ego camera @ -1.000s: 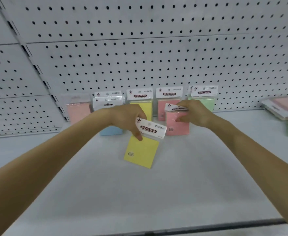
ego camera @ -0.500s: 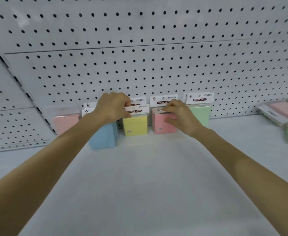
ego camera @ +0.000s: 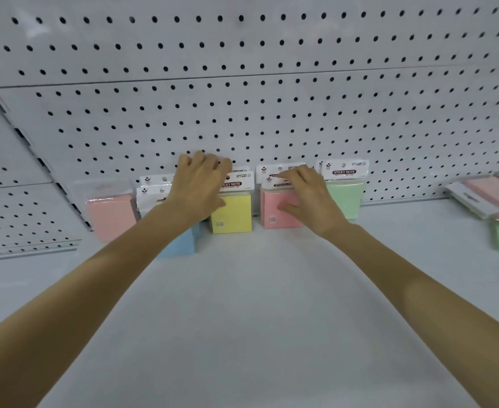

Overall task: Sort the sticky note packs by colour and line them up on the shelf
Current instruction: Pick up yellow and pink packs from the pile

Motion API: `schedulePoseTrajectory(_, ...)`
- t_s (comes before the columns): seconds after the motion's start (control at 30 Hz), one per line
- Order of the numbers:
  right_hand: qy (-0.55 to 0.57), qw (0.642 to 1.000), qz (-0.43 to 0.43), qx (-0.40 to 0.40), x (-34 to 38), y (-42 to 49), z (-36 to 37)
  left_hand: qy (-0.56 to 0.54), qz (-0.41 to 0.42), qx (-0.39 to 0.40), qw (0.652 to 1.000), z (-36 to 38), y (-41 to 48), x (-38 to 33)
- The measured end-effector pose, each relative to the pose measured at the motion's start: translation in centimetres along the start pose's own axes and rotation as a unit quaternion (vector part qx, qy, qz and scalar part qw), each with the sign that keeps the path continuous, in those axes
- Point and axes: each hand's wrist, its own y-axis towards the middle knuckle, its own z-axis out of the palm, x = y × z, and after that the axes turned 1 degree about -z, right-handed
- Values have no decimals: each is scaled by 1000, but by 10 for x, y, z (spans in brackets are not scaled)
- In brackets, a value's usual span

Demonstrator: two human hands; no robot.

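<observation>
- Nearest, two bare forearms reach up across the white shelf (ego camera: 257, 313).
- Left of centre, a blue pack (ego camera: 180, 244) stands slightly forward.
- At centre, the left hand (ego camera: 198, 189) curls over the header of the upright yellow pack (ego camera: 233, 214).
- Just to the right, the right hand (ego camera: 310, 198) pinches the pink pack (ego camera: 274, 214), thumb on its front.
- Further right stands a green pack (ego camera: 345, 195).
- Behind the row is the pegboard (ego camera: 272, 113).

Packs (ego camera: 111, 216) in row at back of shelf (ego camera: 257, 304) vs. pegboard (ego camera: 272, 113); L hand (ego camera: 196, 189) on 3rd pack (ego camera: 233, 214), R hand (ego camera: 310, 195) on 4th pack (ego camera: 274, 213) beside it; loose pile (ego camera: 484, 195) far R.
</observation>
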Motion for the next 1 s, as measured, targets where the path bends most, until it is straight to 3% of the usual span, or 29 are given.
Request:
schedulePoseTrajectory(0.13, -80, 995, -22, -56, 0, -4, -1, -13, 29, -62, 998, 1, -9, 0)
schedulePoseTrajectory(0.27, -99, 993, -20, -64, -3, -5, -10, -57, 37, -98, 993, 0, -15, 6)
schedulePoseTrajectory(0.5, -166, 982, -87, 25, -16, -11, -37, -102, 58, -88, 989, 2, -26, 9)
schedulePoseTrajectory(0.63, -194, 971, -117, 71, -33, -21, -60, -70, 88, -83, 990, -7, -22, -1)
schedulePoseTrajectory(1.0, -243, 959, -63, 131, -136, -127, -170, -79, 142, -18, 987, -58, 6, -154)
